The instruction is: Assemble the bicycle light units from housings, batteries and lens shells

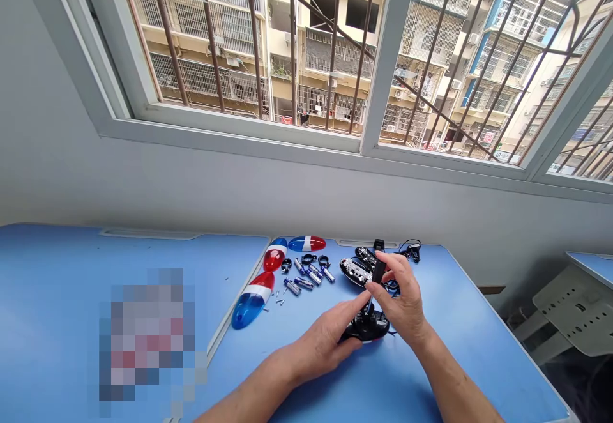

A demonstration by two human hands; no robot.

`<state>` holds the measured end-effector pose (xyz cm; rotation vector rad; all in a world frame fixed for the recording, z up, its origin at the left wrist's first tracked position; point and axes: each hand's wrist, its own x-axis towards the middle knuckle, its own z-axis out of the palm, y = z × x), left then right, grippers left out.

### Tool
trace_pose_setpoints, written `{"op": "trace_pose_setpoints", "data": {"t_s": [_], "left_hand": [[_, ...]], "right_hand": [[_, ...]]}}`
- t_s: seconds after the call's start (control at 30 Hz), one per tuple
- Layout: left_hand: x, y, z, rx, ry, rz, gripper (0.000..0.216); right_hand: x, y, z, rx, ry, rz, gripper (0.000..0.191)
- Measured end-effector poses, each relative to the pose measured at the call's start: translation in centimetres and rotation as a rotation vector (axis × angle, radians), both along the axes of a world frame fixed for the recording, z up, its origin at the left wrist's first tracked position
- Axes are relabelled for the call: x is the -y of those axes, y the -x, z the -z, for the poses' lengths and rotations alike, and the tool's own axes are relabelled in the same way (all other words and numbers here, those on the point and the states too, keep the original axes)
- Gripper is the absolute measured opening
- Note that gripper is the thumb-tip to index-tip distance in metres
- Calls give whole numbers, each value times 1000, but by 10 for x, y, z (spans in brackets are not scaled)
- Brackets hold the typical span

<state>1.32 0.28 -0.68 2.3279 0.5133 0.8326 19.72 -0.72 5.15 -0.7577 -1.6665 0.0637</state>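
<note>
My left hand (330, 340) is closed around the left side of a black oval light housing (376, 327), which rests on the blue table with its black underside up. A bit of red shows along its lower edge. In my right hand (405, 295) is a screwdriver with a black handle (378, 271), pinched between thumb and fingers. Its shaft points down at the black mount on the housing; the tip is hidden. Just behind lie opened black housings (354, 272) with silvery insides, partly covered by my right hand.
Red, white and blue oval covers (253, 300) lie left of my hands. Several batteries (304, 284), black ring clamps (286, 265) and small screws (281, 301) are beside them. A cabled black part (412, 252) sits at the back right. Behind the table (460, 346) rises a wall with a barred window.
</note>
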Motion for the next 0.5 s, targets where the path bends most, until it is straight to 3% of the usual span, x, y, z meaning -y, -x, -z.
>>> {"op": "trace_pose_setpoints", "data": {"t_s": [0.17,0.5], "left_hand": [[0,0,1,-2,-10,-16,85],[-1,0,4,-1,-15,-39,80]], "right_hand": [[1,2,-3,6,-30,74,47],[2,1,4,-47,83,-56,48]]}}
